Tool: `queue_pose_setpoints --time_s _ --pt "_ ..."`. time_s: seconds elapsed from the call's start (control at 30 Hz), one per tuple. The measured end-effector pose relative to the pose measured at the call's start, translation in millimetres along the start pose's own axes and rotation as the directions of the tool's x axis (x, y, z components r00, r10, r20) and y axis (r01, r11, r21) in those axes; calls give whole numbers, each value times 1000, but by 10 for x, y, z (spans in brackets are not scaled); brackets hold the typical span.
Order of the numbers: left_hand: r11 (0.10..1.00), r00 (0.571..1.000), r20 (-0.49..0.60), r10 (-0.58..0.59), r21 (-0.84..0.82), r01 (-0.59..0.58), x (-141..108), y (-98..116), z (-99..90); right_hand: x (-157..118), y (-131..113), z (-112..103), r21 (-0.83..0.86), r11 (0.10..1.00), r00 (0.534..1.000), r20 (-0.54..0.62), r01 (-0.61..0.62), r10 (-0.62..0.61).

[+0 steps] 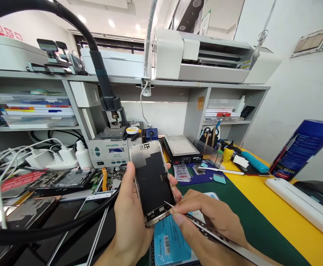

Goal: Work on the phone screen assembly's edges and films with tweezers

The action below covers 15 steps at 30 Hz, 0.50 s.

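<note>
A phone screen assembly (153, 177), its dark inner side toward the camera, is held tilted in my left hand (132, 212). The thumb runs along its left edge and the fingertips show at its right edge. My right hand (208, 221) is closed around metal tweezers (219, 238) with a row of holes. Their thin tip is over the lower right part of the assembly; whether it touches the surface I cannot tell. Beneath both hands lies a blue and white package (167, 242) on the green mat (257, 210).
Phones and screens (64, 221) crowd the left side, with a black hose (53, 231) curving across them. Behind stand a soldering station (108, 153) and a flat heating plate (180, 146). At right are a blue can (302, 147) and a long white device (302, 207).
</note>
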<state>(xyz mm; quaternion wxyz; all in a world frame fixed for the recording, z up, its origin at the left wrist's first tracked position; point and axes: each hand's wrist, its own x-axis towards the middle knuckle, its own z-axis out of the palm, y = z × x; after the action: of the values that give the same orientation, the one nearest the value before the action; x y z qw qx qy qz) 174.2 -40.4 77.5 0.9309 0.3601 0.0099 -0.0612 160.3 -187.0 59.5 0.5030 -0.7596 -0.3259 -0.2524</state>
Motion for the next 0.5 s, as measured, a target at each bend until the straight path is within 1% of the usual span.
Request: queue_pose_setpoints --time_s 0.2,0.3,0.5 --pt "1000 999 -31 -7 9 7 -11 -6 1 19 3 33 3 999 999 -20 43 -43" --pt "1000 1000 -23 -4 13 5 -23 -11 -5 12 -13 40 0 999 999 -39 37 -37" --pt "1000 1000 -15 -10 -1 10 -29 -10 -3 -10 0 50 -2 999 999 -35 32 -32"
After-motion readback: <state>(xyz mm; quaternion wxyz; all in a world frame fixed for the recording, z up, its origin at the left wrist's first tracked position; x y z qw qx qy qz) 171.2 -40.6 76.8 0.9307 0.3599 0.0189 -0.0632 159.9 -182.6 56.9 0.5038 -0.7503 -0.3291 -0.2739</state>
